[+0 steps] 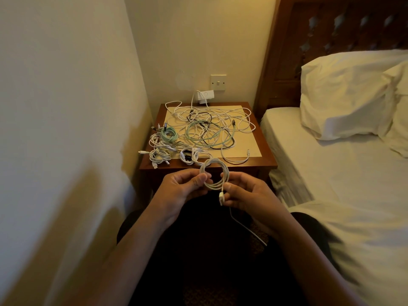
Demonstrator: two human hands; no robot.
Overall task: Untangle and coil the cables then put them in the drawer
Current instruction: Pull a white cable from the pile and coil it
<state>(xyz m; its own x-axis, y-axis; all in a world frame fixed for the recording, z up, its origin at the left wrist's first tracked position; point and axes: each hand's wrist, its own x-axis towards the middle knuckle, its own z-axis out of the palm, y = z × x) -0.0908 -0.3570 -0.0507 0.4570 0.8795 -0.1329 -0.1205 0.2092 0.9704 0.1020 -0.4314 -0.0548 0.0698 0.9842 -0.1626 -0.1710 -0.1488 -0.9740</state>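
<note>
A white cable coil is held up in front of the bedside table. My left hand pinches the coil's left side between thumb and fingers. My right hand grips its right side and the white plug end; a loose tail hangs down toward my lap. On the table's middle lies a tangled heap of white, mint-green and black cables. Several coiled cables sit along the table's left and front edge. No drawer front is visible.
A cream mat covers the tabletop. A white charger is plugged in under a wall switch behind the table. A wall stands close on the left. A bed with a white sheet and pillows is right.
</note>
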